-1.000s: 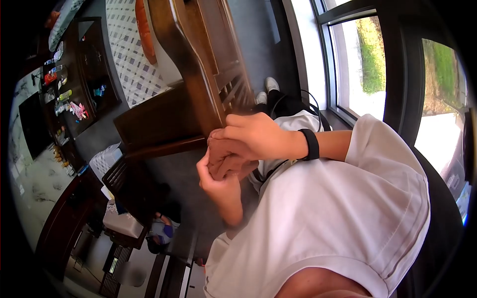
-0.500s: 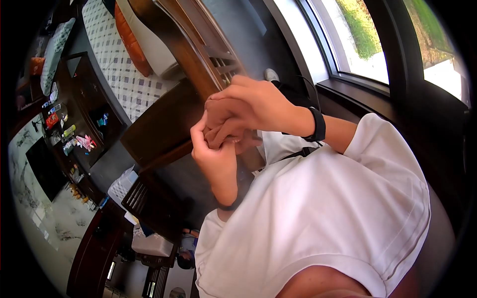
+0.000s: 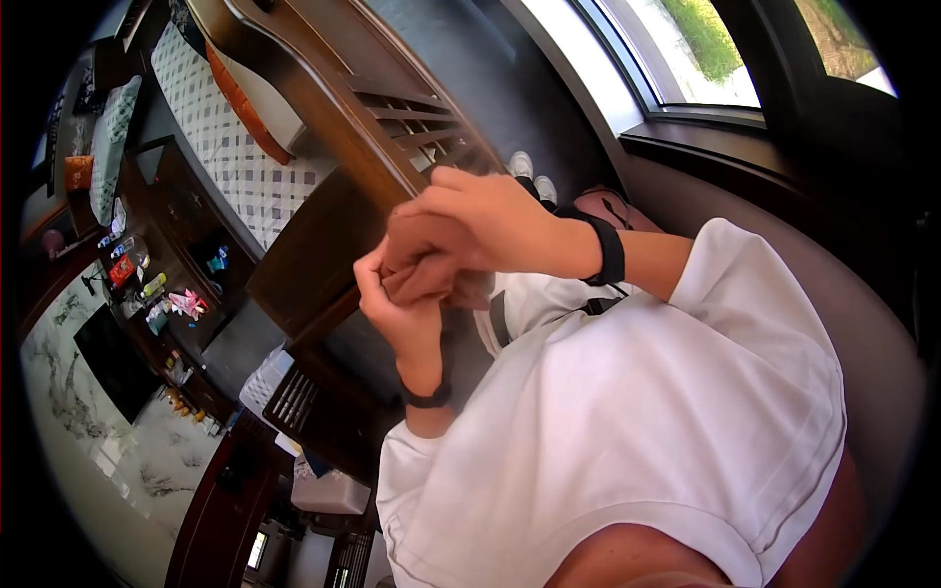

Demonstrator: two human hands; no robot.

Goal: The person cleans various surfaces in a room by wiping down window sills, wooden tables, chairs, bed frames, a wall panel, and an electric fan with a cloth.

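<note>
A folded reddish-brown cloth [image 3: 423, 263] is bunched between my two hands, in front of my white shirt. My right hand [image 3: 505, 220] grips it from the upper right, with a black band on the wrist. From the lower left, my left hand [image 3: 400, 318] pinches the cloth's near edge, its wrist also banded in black. Folds of the cloth and the hands themselves hide some fingertips.
A wooden bench [image 3: 343, 113] with a slatted side stands just beyond my hands. Left of it lies a checked cushion [image 3: 230, 157]. My white shoes [image 3: 521, 165] and a pink object [image 3: 610, 208] are near the window wall. A low cabinet [image 3: 191, 211] is farther left.
The view has shifted, so the bench and hands sit farther left. A person at the lower left has left the view, and the pink object now shows. Both hands still hold the cloth.
</note>
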